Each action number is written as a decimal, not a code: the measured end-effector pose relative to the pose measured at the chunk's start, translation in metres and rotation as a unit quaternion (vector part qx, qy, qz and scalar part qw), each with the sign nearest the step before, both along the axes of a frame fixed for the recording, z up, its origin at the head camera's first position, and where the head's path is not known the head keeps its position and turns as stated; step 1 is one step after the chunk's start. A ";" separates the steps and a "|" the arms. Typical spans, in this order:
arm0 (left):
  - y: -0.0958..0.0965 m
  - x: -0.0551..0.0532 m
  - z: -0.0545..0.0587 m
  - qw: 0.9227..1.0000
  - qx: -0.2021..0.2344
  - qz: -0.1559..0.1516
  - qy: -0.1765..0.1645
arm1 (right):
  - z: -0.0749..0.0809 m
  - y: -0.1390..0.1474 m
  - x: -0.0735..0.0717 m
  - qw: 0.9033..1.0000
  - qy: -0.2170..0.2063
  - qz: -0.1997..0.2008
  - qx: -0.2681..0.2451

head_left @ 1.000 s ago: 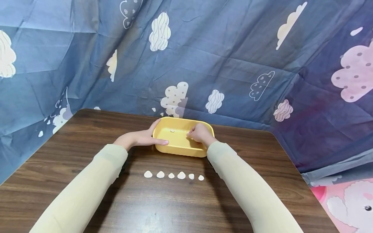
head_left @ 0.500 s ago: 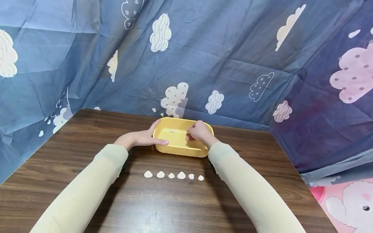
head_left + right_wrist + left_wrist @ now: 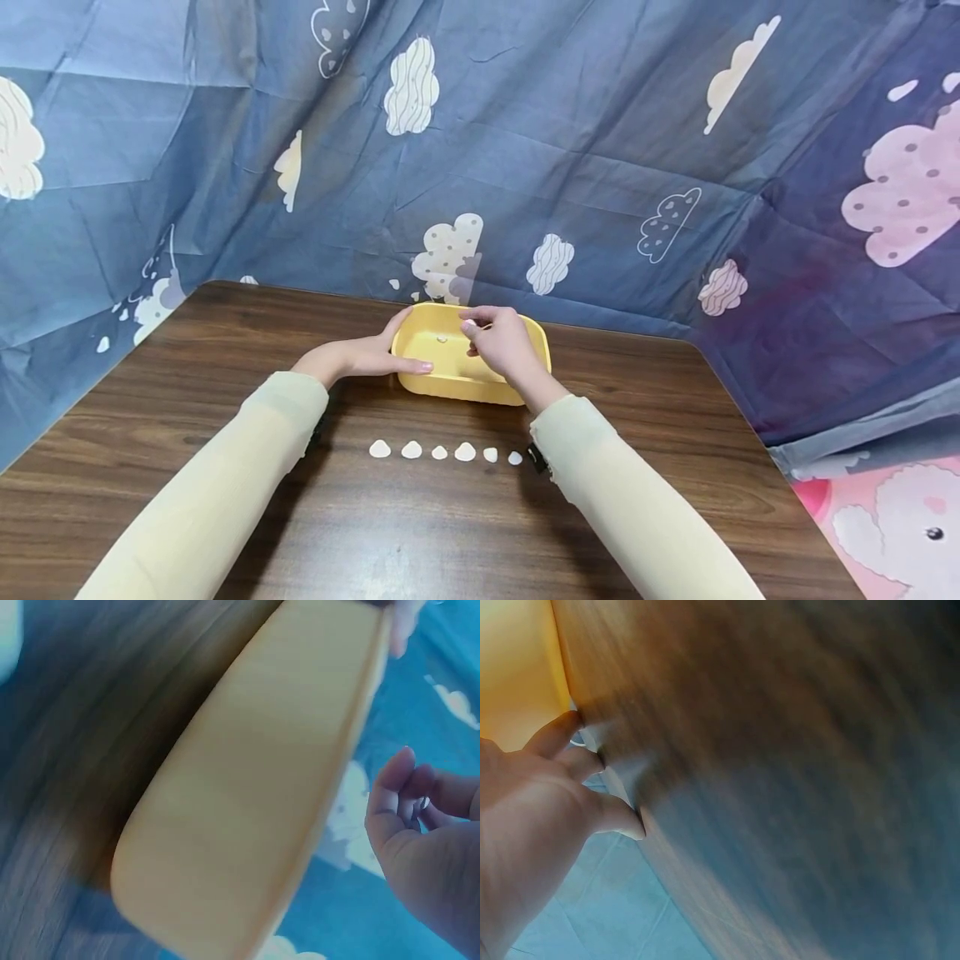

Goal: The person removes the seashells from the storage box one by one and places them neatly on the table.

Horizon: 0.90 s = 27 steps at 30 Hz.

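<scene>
- The right hand (image 3: 504,340) is above the tray, thumb and fingertips pinching a small white piece (image 3: 470,323) (too small to tell what it is).
- The left hand (image 3: 371,355) is spread around the tray's left end, its thumb lying over the near rim.
- The tray (image 3: 461,388) is yellow, with a plain outer wall, and sits upright toward the far side of the table (image 3: 360,533).
- A pale shell (image 3: 442,338) lies inside, left of the middle.
- Six white shells (image 3: 465,452) (some larger, some smaller) lie apart in a row on the near side of the tray.
- Both sleeves (image 3: 645,504) are pale; a dark band (image 3: 537,457) shows by the right cuff.
- Beyond the table hangs blue cloth (image 3: 510,150), printed with clouds.
</scene>
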<state>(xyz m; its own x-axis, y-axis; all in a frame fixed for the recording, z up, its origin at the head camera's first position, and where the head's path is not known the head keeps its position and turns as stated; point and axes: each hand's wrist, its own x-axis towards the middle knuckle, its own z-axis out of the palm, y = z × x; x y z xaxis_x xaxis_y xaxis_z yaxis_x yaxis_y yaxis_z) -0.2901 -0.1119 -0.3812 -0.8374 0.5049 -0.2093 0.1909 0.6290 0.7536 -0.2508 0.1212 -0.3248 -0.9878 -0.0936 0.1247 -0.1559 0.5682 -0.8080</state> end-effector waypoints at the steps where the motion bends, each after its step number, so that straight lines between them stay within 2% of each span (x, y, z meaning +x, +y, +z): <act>1: 0.000 0.000 0.000 1.000 0.000 0.000 0.000 | 0.001 -0.002 0.005 1.000 0.005 0.010 0.004; 7: 0.001 0.001 -0.001 1.000 -0.007 0.005 0.003 | 0.003 -0.014 0.036 0.998 0.019 0.057 -0.001; 10: 0.000 0.000 -0.002 1.000 -0.009 0.006 0.009 | 0.004 -0.019 0.050 0.996 0.004 0.074 -0.055; 14: -0.001 -0.001 -0.003 1.000 -0.010 0.000 0.013 | 0.002 -0.026 0.069 0.985 -0.035 0.082 -0.148; 16: -0.001 -0.001 -0.002 1.000 -0.010 -0.003 0.014 | -0.001 -0.029 0.079 0.982 -0.050 0.084 -0.164; 19: -0.001 -0.002 -0.001 1.000 -0.005 -0.006 0.019 | -0.010 -0.035 0.093 0.986 -0.043 0.101 -0.127; 23: -0.001 -0.002 0.000 1.000 -0.001 -0.004 0.022 | -0.026 -0.046 0.108 0.990 -0.025 0.131 -0.044; 25: -0.001 -0.002 -0.001 1.000 -0.005 -0.002 0.017 | -0.033 -0.052 0.114 0.988 -0.032 0.150 -0.014; 27: -0.001 -0.001 -0.002 1.000 -0.007 0.000 0.010 | -0.040 -0.058 0.120 0.984 -0.058 0.168 -0.013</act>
